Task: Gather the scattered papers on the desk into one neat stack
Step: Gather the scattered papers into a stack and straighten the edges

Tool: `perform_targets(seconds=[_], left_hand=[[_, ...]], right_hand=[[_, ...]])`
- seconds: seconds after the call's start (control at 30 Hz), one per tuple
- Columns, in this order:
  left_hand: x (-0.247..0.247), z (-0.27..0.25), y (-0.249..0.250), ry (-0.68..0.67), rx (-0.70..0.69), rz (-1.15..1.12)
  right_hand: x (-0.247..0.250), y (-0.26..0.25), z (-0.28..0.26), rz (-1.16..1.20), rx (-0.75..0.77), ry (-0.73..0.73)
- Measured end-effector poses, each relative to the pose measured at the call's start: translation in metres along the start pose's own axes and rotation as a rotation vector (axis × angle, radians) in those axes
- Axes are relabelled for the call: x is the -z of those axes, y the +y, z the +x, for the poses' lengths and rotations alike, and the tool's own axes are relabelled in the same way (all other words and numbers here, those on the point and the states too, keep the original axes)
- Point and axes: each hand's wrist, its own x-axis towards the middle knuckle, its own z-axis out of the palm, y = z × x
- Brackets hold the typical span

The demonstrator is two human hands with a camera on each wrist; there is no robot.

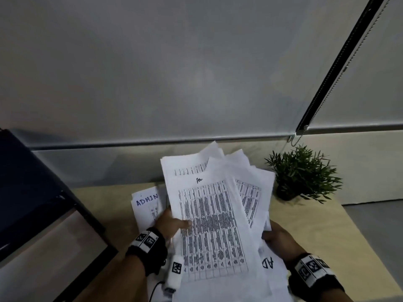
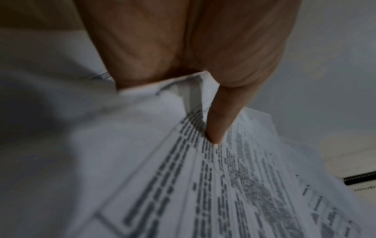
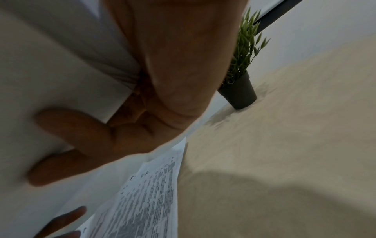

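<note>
I hold a loose, fanned bundle of white papers [image 1: 213, 216] above the pale wooden desk [image 1: 331, 234], with a printed table on its top sheet. My left hand [image 1: 177, 223] grips the bundle's left edge, thumb [image 2: 218, 122] pressed on the print. My right hand [image 1: 272, 235] grips the right edge, its fingers [image 3: 71, 127] spread under the blank underside [image 3: 40, 77]. A sheet marked "ADMIN" [image 1: 145, 203] lies on the desk behind my left hand. Another marked "AD" [image 1: 269, 263] lies under the bundle by my right wrist. The right wrist view shows a printed sheet [image 3: 154, 193] flat on the desk.
A small potted plant [image 1: 303, 173] stands at the back right of the desk, close to the bundle's right side. A dark box-like unit [image 1: 32, 192] fills the left. A wall and a blind with a bead cord [image 1: 292, 140] rise behind.
</note>
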Motion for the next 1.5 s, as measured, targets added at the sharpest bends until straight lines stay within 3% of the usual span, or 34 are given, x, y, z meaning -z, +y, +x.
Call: perform_targets(seconds=[0.13, 0.27, 0.4, 0.5, 0.67, 0.87, 1.07, 1.13, 1.2, 1.3, 1.4, 1.5], left_hand=[[-0.011, -0.004, 0.005, 0.103, -0.028, -0.053], [-0.015, -0.008, 0.018, 0.286, -0.133, -0.067], [-0.03, -0.025, 0.052, 0.307, -0.273, -0.106], [-0.032, -0.024, 0.068, 0.327, -0.351, -0.161], [-0.033, -0.021, 0.062, 0.298, -0.255, -0.081], [-0.047, -0.026, 0.069, 0.24, -0.279, -0.104], [-0.052, -0.006, 0.055, 0.179, -0.345, -0.053], [-0.046, 0.001, 0.042, 0.189, -0.355, 0.084], [-0.029, 0.01, 0.019, 0.304, -0.3, 0.309], [0.008, 0.019, -0.028, 0.46, 0.06, 0.609], [0.028, 0.018, -0.06, 0.419, 0.367, 0.756], [0.026, 0.019, -0.078, 0.358, 0.38, 0.844]], right_hand=[[-0.009, -0.013, -0.005, 0.255, -0.056, -0.016], [-0.016, -0.015, -0.008, 0.139, 0.044, -0.135], [-0.018, -0.028, 0.0, -0.285, 0.285, 0.036], [-0.02, -0.041, 0.004, -0.278, 0.379, 0.221], [-0.021, -0.022, 0.009, -0.241, 0.345, 0.322], [-0.025, -0.011, 0.01, -0.063, 0.359, 0.418], [-0.019, -0.012, 0.016, -0.228, 0.329, 0.511], [-0.001, -0.013, 0.013, -0.201, 0.321, 0.574], [0.02, -0.013, 0.006, -0.202, 0.286, 0.6], [0.047, 0.004, -0.002, -0.293, 0.147, 0.62], [0.063, 0.04, 0.0, -0.402, -0.085, 0.652], [0.067, 0.069, 0.004, -0.431, -0.261, 0.655]])
